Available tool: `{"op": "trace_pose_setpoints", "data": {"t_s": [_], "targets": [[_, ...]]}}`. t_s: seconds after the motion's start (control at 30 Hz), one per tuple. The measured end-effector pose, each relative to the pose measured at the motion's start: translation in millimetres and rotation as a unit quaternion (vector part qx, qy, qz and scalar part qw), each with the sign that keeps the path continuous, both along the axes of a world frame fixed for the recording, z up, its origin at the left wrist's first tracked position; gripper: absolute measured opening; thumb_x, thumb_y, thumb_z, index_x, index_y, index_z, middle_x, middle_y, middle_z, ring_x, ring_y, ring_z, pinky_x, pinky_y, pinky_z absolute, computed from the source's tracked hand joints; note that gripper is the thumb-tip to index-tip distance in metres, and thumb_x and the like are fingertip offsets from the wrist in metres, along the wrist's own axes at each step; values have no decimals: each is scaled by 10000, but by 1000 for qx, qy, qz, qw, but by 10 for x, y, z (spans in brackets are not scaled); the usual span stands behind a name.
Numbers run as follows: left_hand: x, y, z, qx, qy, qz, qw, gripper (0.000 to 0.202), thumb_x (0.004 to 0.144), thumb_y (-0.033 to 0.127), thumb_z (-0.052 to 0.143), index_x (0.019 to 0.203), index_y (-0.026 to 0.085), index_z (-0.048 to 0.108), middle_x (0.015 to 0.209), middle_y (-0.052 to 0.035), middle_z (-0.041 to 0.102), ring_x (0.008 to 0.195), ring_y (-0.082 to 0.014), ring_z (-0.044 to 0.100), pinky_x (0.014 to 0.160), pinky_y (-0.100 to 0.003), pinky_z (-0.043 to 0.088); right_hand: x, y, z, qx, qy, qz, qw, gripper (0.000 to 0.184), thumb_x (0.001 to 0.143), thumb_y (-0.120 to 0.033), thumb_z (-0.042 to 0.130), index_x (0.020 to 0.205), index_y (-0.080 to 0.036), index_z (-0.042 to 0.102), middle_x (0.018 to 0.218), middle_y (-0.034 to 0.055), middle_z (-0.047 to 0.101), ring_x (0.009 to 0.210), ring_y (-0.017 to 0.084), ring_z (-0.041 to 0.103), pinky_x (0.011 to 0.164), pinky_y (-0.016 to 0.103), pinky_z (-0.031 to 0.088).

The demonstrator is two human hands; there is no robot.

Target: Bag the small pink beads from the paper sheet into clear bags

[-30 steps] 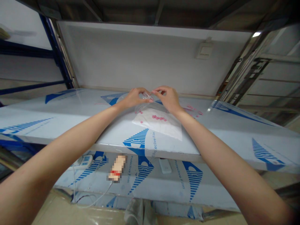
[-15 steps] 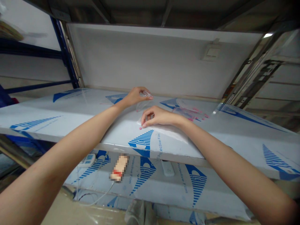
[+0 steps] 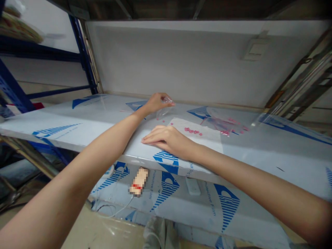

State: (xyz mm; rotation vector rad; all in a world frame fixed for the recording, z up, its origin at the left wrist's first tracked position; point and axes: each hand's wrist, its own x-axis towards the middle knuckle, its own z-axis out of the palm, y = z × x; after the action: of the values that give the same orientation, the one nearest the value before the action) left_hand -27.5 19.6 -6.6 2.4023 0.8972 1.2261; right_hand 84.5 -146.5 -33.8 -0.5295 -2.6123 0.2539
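**Head view.** Item 1: left hand [image 3: 157, 103], narrow pinch, fingertips closed on the gathered end of a clear plastic bag [image 3: 165, 111], which hangs just above the far part of the table. Whether anything is inside the bag cannot be told.

Item 2: right hand [image 3: 166, 137], open and lying palm-down, fingers extended and close together, holding nothing. It rests on the table, with its fingertips off the near-left corner of a white sheet [image 3: 199, 136] and the hand's far side beside the sheet's edge.

Item 3: pink beads [image 3: 192, 131], a small cluster on the white sheet, well to the right of the left hand. A few loose pink beads [image 3: 164, 121] lie on the table just below the clear plastic bag.

Item 4: second clear bag [image 3: 220, 119], lying flat to the right, with pink beads in or around it.

Item 5: table [image 3: 135, 157], with a glossy surface under blue-printed protective film.

Handling note: the beads look apt to roll on this slick film, so a light, steady pinch and slow hand movements seem best.

Below, on the lower shelf [image 3: 197, 211]: white rectangular device [image 3: 192, 186] and a pixelated object with a red band [image 3: 138, 181], too blurred to identify.
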Motion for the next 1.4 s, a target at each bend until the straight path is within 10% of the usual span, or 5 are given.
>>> {"op": "trace_pose_setpoints", "data": {"t_s": [0.23,0.47,0.97,1.13,1.4], "targets": [[37,-77,40,3,-6,-14,1000,359,704,436,739,898,135,715,912,-86,733,857,-181,642,808,-297,460,79,107,164,45,107,-141,983,116,869,-247,647,816,-215,745,863,20,734,857,178,625,866,340,433],[177,-304,72,41,-18,-71,996,407,684,484,744,951,178,717,960,-63,731,907,-212,649,860,-339,472,748,549,502,110,293,-413,856,208,859,-377,622,888,-209,740,912,61,711,808,202,589,756,336,432],[206,-291,15,54,-37,-25,998,375,706,454,761,959,184,699,1004,-81,723,935,-202,645,886,-321,462,749,574,397,104,209,-418,878,221,925,-312,556,940,-206,750,982,76,699,853,212,587,788,335,386],[39,-72,45,23,-152,62,986,349,755,433,716,988,176,675,1032,-94,724,964,-193,652,886,-298,471,319,168,406,109,170,-319,926,181,917,-298,561,969,-223,718,1016,59,672,897,197,585,818,321,383],[-278,203,41,10,-228,124,966,371,730,469,708,940,165,671,977,-101,728,897,-178,663,844,-281,488,-553,50,149,-86,29,-215,972,306,743,-469,756,943,-237,747,947,28,729,886,205,639,685,290,404]]}}
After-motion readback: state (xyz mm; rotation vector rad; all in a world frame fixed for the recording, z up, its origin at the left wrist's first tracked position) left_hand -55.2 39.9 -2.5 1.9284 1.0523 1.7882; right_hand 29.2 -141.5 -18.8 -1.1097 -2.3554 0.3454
